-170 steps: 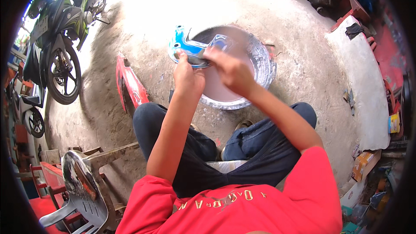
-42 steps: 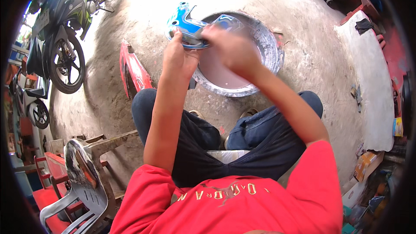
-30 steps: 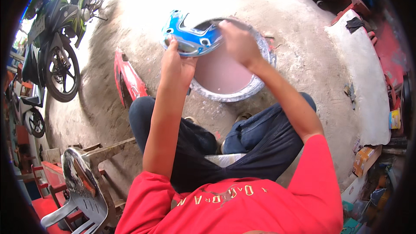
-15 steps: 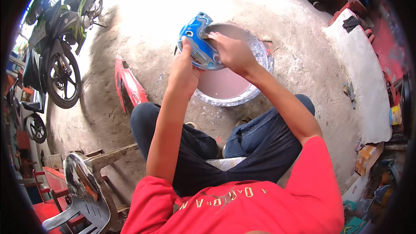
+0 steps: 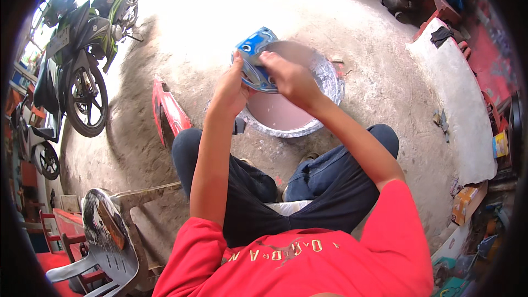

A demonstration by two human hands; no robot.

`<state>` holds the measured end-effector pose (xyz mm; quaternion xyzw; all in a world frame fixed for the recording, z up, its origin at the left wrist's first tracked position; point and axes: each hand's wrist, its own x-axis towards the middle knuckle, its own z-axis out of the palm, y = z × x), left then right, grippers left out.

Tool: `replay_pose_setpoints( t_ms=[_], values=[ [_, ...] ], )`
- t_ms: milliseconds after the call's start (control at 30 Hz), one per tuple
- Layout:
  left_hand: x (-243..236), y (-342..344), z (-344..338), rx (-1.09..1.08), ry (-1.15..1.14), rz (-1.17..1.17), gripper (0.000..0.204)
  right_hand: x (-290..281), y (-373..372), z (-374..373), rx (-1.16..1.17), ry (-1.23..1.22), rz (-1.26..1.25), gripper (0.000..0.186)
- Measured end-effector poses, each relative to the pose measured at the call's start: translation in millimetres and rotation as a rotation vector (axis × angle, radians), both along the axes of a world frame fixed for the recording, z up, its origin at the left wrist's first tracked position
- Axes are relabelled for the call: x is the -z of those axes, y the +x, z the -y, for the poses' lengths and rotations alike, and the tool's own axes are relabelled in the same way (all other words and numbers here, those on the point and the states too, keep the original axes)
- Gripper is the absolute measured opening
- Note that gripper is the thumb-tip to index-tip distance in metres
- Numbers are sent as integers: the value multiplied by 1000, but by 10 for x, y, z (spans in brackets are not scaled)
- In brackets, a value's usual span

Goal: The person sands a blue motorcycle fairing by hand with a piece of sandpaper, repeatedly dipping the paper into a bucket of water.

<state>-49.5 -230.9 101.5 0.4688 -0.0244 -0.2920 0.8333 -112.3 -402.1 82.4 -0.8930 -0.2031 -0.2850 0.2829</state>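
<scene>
In my left hand [image 5: 231, 89] is a curved, glossy blue panel [image 5: 254, 47] with silver-grey patches and a round hole, like a motorcycle body part. My thumb lies on its near face, and the other fingers go beneath it. The right hand [image 5: 296, 82] presses on the panel's right side with fingers bent together; whatever they may hold is hidden. Both hands are above the near-left part of a round, paint-splashed basin [image 5: 333, 92], which contains murky pinkish liquid [image 5: 280, 111]. By my left wrist a small dark block [image 5: 238, 126] shows.
A red curved panel [image 5: 171, 111] lies on the concrete floor, left of the basin. Further left stands a motorcycle [image 5: 82, 71]. A worn grey plastic chair [image 5: 113, 256] is at the lower left. Along the right runs a long white slab [image 5: 467, 115], with a cardboard box [image 5: 467, 203] near its end.
The blue panel has tilted and appears more edge-on. My right hand has moved slightly down and left across it, while the left hand keeps its hold. The dark block has come into sight.
</scene>
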Motion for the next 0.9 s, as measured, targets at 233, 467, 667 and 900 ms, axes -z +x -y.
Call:
replay_pose_setpoints(
  t_ms=[233,467,667,900],
  values=[
    [-32,-70,-129,116,239,99,50,-81,-177,-70,11,-115,36,40],
    [-46,-186,-113,184,381,197,52,-37,-176,-36,166,69,-128,35],
    [-21,-169,-122,152,429,247,57,11,-187,-216,171,145,-94,34],
    [-64,-184,-152,175,380,225,57,-81,-244,-287,215,134,-84,37]
  ],
)
